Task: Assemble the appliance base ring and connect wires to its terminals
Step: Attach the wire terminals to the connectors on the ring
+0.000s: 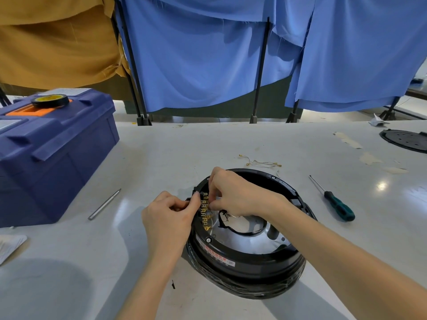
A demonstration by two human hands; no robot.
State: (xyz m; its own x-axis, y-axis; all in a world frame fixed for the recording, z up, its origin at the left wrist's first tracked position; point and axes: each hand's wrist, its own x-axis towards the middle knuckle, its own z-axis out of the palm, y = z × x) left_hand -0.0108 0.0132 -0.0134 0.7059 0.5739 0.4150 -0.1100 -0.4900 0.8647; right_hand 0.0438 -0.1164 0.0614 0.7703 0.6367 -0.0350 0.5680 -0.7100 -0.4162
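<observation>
Base ring (245,266) lies flat on the white table (161,158), close before the person, its brass terminal strip (205,211) on the inner left wall. The left hand (168,218) pinches the rim beside that strip, seemingly to steady it against pushing. The right hand (238,195) reaches over, fingertips pinched at the strip's top, probably on a wire connector, though the fingers hide it. Spare wires (263,163) wait just beyond.

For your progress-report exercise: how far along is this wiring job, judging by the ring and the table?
Done: the base ring looks assembled, with a gold terminal strip on its inner rim. In hand: the left hand pinches the strip's edge while the right hand pinches at its upper terminals. Left: loose wires lie on the table beyond the ring, unconnected; the screwdriver lies aside.
</observation>
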